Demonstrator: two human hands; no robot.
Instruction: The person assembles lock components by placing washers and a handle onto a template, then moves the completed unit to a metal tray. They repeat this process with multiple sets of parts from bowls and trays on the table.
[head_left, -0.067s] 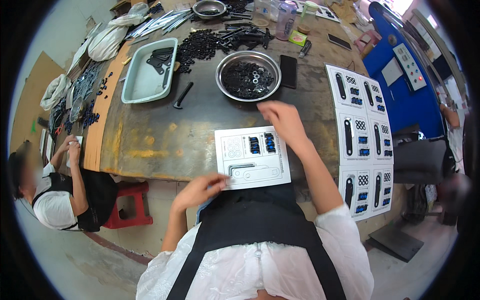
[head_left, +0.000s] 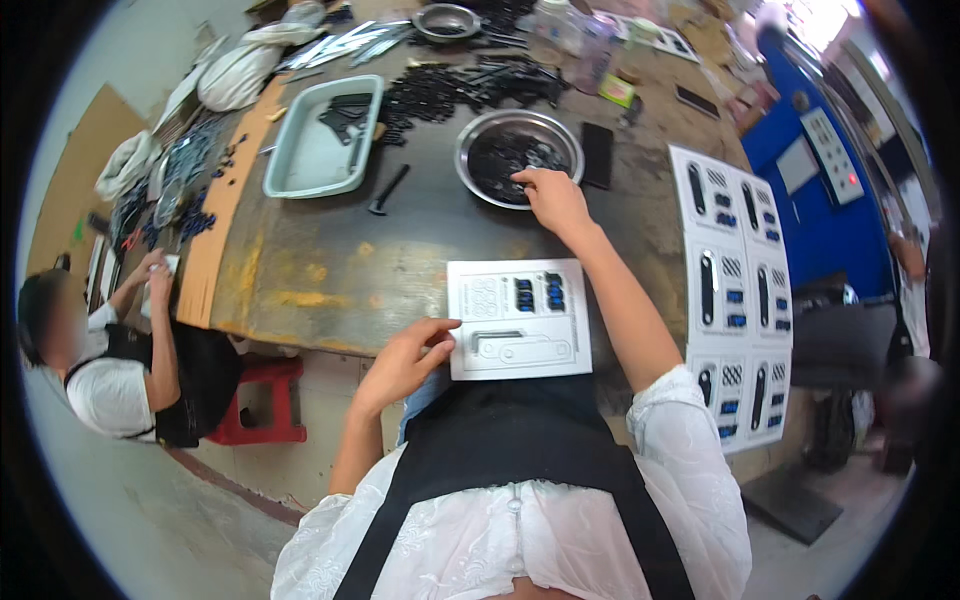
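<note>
A white printed card (head_left: 465, 365) lies at the table's front edge before me, with part outlines drawn on it. Black-and-blue hardware bundles (head_left: 554, 292) sit at its upper right, and a dark hex key (head_left: 476, 345) rests in the lower half. At the card's left edge is my left hand (head_left: 405, 365), fingers and thumb apart, fingertips touching it. My right hand (head_left: 555, 200) reaches over the near rim of a steel bowl (head_left: 468, 185) of small black pieces. Its fingertips are drawn together among the pieces (head_left: 495, 160); whatever they pinch is too small to make out.
A pale green tray (head_left: 285, 185) with flat black parts stands at the left, a black hammer-shaped tool (head_left: 390, 190) beside it. Filled cards (head_left: 708, 240) cover the right side. A phone (head_left: 597, 155) lies by the bowl. Another person (head_left: 110, 390) sits at the left.
My right hand has moved forward from the space between card and bowl into the bowl. The whole view has shifted slightly. My left hand stays at the card's left edge.
</note>
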